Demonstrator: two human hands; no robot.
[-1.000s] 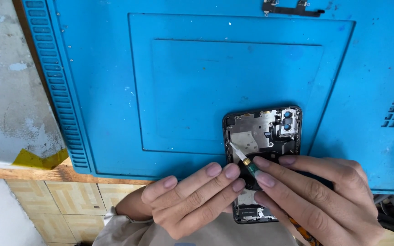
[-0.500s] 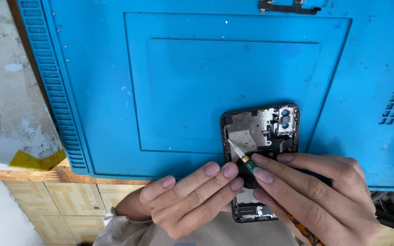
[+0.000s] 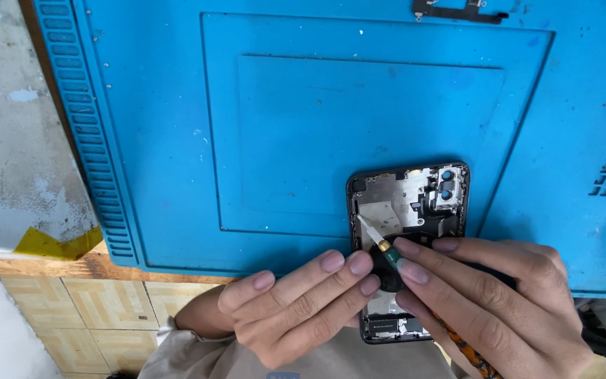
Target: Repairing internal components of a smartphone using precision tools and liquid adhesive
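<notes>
Blue repair mat (image 3: 177, 140) carries an opened phone housing (image 3: 408, 210) near its near-right edge. Left hand (image 3: 296, 309) presses fingertips on the housing's middle; right hand (image 3: 492, 302) pinches a fine-tipped tool (image 3: 376, 237) touching inside.

No packages, labels, signs or screens show here; the opened phone (image 3: 408, 238) lies with its bare inner frame facing up, no display visible.

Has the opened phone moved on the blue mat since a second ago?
No. The opened phone keeps its place against the blue mat and its inner raised border.
</notes>
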